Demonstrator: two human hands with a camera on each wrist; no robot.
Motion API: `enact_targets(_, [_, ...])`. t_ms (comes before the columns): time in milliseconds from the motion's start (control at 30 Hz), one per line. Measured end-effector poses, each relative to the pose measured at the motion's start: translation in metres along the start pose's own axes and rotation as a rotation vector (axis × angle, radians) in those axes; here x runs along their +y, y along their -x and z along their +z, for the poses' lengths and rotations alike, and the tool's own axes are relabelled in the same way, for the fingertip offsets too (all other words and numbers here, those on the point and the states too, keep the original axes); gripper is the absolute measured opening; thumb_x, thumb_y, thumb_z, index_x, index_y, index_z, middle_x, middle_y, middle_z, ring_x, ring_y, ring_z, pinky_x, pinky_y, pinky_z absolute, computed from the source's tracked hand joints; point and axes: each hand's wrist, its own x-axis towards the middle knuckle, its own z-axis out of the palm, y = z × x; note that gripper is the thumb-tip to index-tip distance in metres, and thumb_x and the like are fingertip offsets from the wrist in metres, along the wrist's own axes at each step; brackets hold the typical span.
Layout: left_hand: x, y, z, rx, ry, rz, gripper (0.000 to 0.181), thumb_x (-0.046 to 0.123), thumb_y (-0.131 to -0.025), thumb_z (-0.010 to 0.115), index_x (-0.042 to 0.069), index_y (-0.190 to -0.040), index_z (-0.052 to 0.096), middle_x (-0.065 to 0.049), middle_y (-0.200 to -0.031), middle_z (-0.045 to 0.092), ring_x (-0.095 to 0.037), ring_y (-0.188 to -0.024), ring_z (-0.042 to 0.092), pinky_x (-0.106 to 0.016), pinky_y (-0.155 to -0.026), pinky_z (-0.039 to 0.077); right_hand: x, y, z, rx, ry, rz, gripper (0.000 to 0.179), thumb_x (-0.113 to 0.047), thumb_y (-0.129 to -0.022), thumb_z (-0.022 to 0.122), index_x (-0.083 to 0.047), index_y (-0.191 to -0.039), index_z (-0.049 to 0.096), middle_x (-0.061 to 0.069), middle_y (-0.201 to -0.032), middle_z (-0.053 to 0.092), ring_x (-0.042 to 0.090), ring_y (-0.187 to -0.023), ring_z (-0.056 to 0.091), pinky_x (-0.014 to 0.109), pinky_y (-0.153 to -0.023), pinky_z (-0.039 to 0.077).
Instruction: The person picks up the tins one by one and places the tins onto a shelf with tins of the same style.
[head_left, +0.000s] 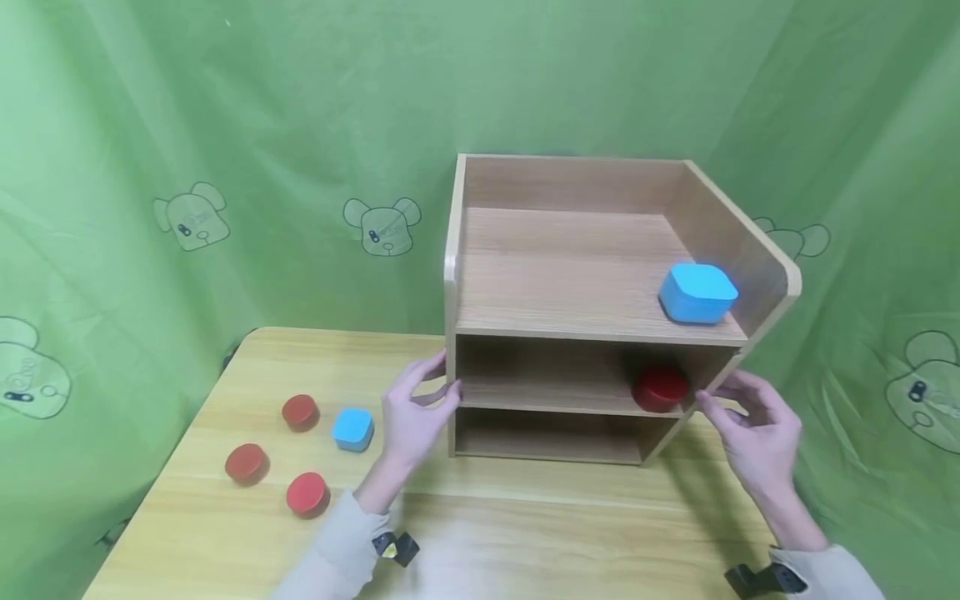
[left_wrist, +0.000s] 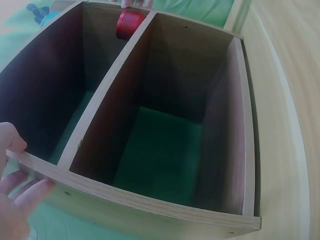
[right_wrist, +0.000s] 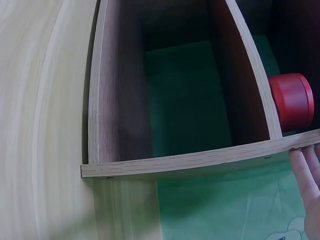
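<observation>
Curtain [head_left: 300, 100] fills everything behind, green and printed with cartoon animal heads [head_left: 383, 229]. Next, the pale wooden tabletop [head_left: 562, 517], and upright by its back right corner, here's the wooden shelf unit [head_left: 570, 267], three levels high! Its open front faces the tabletop's front edge; the boards run left to right, roughly along the back edge. Green shows at the rear of both lower bays, so the back looks open. Width seems the long axis, though the steep view hides its true height.

And now the hands, one per side! Left hand [head_left: 416, 417] pinches the left side panel [head_left: 450, 308], thumb inside, fingertips outside. Right hand [head_left: 757, 421] grips the right side panel [head_left: 723, 221], thumb at the front edge, fingers against the outer face. Matched holds, likely to steady the unit evenly.

Down in size: a rounded-square blue box [head_left: 697, 296] sits at the top board's front right corner, apart from both hands. A second blue box [head_left: 352, 429] rests on the tabletop, just left of the left hand.

Smallest, the round ones: a red tin [head_left: 660, 389] at the middle board's front right corner, then the rearmost loose tin [head_left: 300, 412], the leftmost loose tin [head_left: 247, 464] and the nearest loose tin [head_left: 307, 495], clustered toward the tabletop's left edge, presumably leaving the unit room.
</observation>
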Motion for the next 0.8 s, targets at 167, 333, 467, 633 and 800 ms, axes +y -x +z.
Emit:
enact_targets(167, [0.002, -0.001, -0.011, 0.024, -0.001, -0.028, 0.048, -0.015, -0.08, 0.076, -0.006, -0.127, 0.071, -0.024, -0.112, 0.073, -0.008, -0.104, 0.069, -0.027, -0.079, 0.066, 0.002, 0.003, 0.012, -0.019, -0.008, -0.014, 0.046, 0.038, -0.077, 0.057, 0.02, -0.119, 0.065, 0.006, -0.1, 0.081, 0.011, -0.09, 0.078, 0.02, -0.078, 0.064])
enact_targets(333, [0.0, -0.003, -0.02, 0.038, 0.006, -0.063, 0.048, -0.016, -0.08, 0.076, -0.008, -0.127, 0.07, -0.027, -0.113, 0.072, 0.001, -0.103, 0.066, -0.027, -0.08, 0.066, 0.001, 0.005, 0.023, -0.027, -0.021, -0.012, 0.043, 0.037, -0.078, 0.058, 0.021, -0.118, 0.064, 0.007, -0.1, 0.081, 0.012, -0.09, 0.078, 0.021, -0.078, 0.064])
enact_targets(467, [-0.003, -0.003, -0.027, 0.05, -0.001, -0.064, 0.048, -0.018, -0.079, 0.075, -0.01, -0.126, 0.069, -0.03, -0.114, 0.071, 0.003, -0.103, 0.066, -0.027, -0.078, 0.066, 0.002, 0.006, 0.031, -0.022, 0.014, -0.001, 0.042, 0.037, -0.078, 0.058, 0.023, -0.118, 0.063, 0.004, -0.1, 0.081, 0.01, -0.089, 0.078, 0.02, -0.077, 0.064])
enact_targets(633, [-0.005, -0.004, -0.036, 0.061, -0.016, -0.052, 0.047, -0.017, -0.08, 0.075, -0.012, -0.125, 0.069, -0.03, -0.112, 0.071, 0.004, -0.102, 0.066, -0.024, -0.077, 0.065, 0.004, 0.007, 0.041, -0.015, 0.049, 0.011, 0.042, 0.036, -0.078, 0.059, 0.024, -0.118, 0.062, 0.001, -0.099, 0.08, 0.008, -0.089, 0.077, 0.018, -0.074, 0.064])
enact_targets(800, [-0.006, -0.005, -0.045, 0.078, -0.023, -0.037, 0.046, -0.018, -0.079, 0.075, -0.012, -0.124, 0.07, -0.029, -0.106, 0.071, 0.001, -0.1, 0.067, -0.024, -0.076, 0.065, 0.008, 0.009, 0.05, -0.037, 0.034, 0.017, 0.043, 0.034, -0.08, 0.061, 0.017, -0.118, 0.067, -0.001, -0.1, 0.08, 0.006, -0.089, 0.076, 0.016, -0.074, 0.063])
